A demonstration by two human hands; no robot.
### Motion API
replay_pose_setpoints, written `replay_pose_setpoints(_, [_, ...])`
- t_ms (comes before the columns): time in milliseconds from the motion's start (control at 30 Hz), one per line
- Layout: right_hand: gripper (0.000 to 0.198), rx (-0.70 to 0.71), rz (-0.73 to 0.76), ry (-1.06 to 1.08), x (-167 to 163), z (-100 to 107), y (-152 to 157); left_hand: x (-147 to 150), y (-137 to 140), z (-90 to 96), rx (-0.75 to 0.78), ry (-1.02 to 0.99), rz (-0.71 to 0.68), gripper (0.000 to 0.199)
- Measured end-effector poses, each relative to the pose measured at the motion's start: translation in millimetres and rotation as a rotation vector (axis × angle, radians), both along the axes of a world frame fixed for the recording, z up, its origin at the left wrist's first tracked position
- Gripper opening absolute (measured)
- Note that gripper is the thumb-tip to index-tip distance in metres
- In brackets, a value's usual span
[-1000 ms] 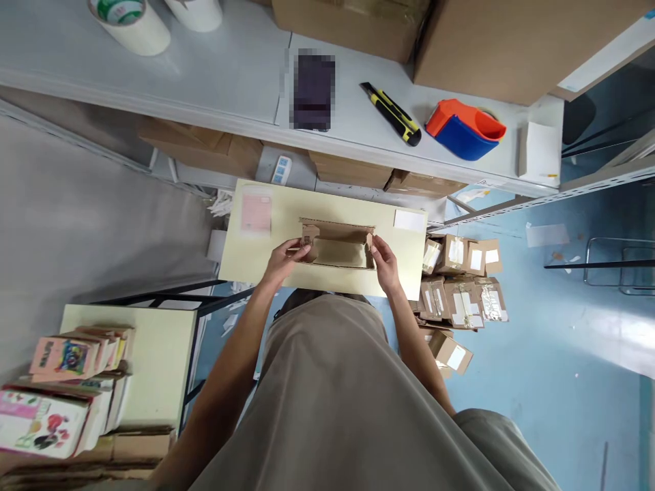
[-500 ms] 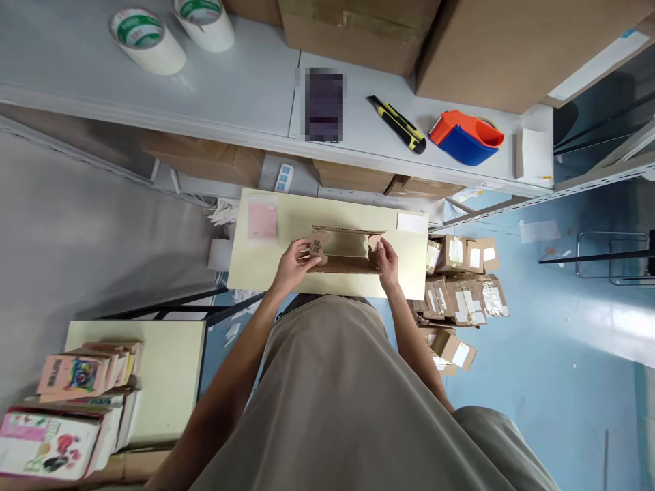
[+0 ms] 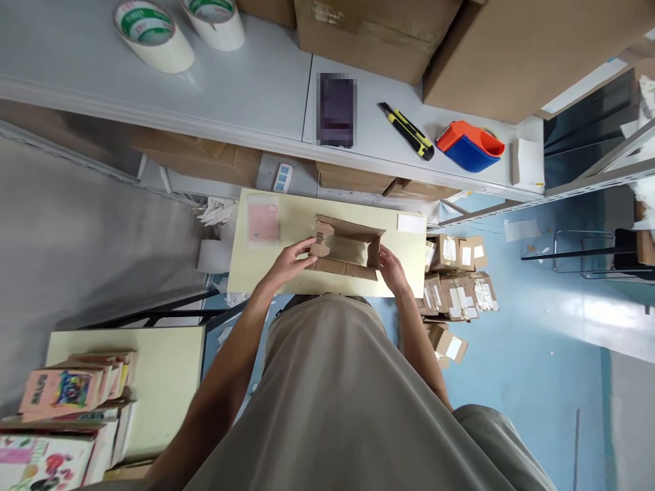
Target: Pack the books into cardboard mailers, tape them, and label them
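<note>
A small brown cardboard box [image 3: 353, 271] with its top open lies on the pale yellow table in front of me. My left hand [image 3: 293, 263] is at its left end, thumb and fingers on the end flap, which carries a printed label. At the opposite end my right hand [image 3: 393, 271] grips the end wall, its fingertips partly hidden by the cardboard. To the left of the box lies a pink sheet in a clear sleeve [image 3: 263, 219]. A white paper slip [image 3: 410, 223] lies to the right.
Beyond the table [image 3: 301, 204], a grey shelf [image 3: 256, 88] holds tape rolls [image 3: 158, 41], a pixelated dark object [image 3: 336, 109], a yellow-black cutter [image 3: 408, 131], an orange-blue tape dispenser [image 3: 471, 146] and large cartons [image 3: 379, 34]. Small boxes [image 3: 455, 296] are piled at right; books [image 3: 66, 389] stand at lower left.
The box has opened wider, with its long sides and left flap leaning further outward. My left hand has shifted slightly left, and my right hand slightly to the right and down.
</note>
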State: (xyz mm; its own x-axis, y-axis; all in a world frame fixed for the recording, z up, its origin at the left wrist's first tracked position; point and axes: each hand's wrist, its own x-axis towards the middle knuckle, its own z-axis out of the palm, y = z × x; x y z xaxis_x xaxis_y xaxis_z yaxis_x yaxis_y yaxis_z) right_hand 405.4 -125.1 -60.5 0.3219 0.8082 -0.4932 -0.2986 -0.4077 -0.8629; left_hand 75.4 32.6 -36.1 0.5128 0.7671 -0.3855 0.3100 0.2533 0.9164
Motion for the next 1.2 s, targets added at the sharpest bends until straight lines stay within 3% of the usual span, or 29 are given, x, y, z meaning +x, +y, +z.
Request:
replay_pose_setpoints(233, [0.082, 0.081, 0.033, -0.007, -2.0, 8.1, -0.7, -9.3, 3.3, 4.6, -0.041, 0.025, -0.061, 0.09])
replay_pose_setpoints(433, [0.079, 0.059, 0.024, -0.116, -13.1, 18.4, 11.1, -0.1, -3.3, -1.9, 0.002, 0.023, -0.041, 0.083])
replay_pose_setpoints(567, [0.079, 0.053, 0.013, -0.16, -10.1, 20.1, 14.6, -2.3, 2.9, -3.0, 0.029, -0.005, -0.108, 0.07])
replay_pose_setpoints(700, [0.079, 0.046, -0.009, -0.172, -6.8, 17.1, 13.6, -6.4, 9.2, 2.8, 0.008, -0.034, -0.171, 0.072])
replay_pose_setpoints(867, [0.079, 0.02, -0.048, -0.156, -2.2, 9.3, 13.3, -0.3, 6.9, 7.2, 0.068, 0.077, -0.103, 0.077])
replay_pose_setpoints(1033, [0.077, 0.032, 0.01, -0.153, 3.5, 5.7, 18.4, 1.3, 3.4, -4.7, 0.199, 0.252, -0.031, 0.068])
replay_pose_setpoints(1100, [0.074, 0.038, 0.021, -0.15, 4.4, 9.1, 19.4, 0.2, 3.6, -10.8, 0.219, 0.296, -0.01, 0.073])
replay_pose_setpoints(1200, [0.059, 0.018, 0.023, -0.136, 4.3, 15.9, 19.4, 0.7, 5.0, -15.7, 0.236, 0.312, -0.02, 0.098])
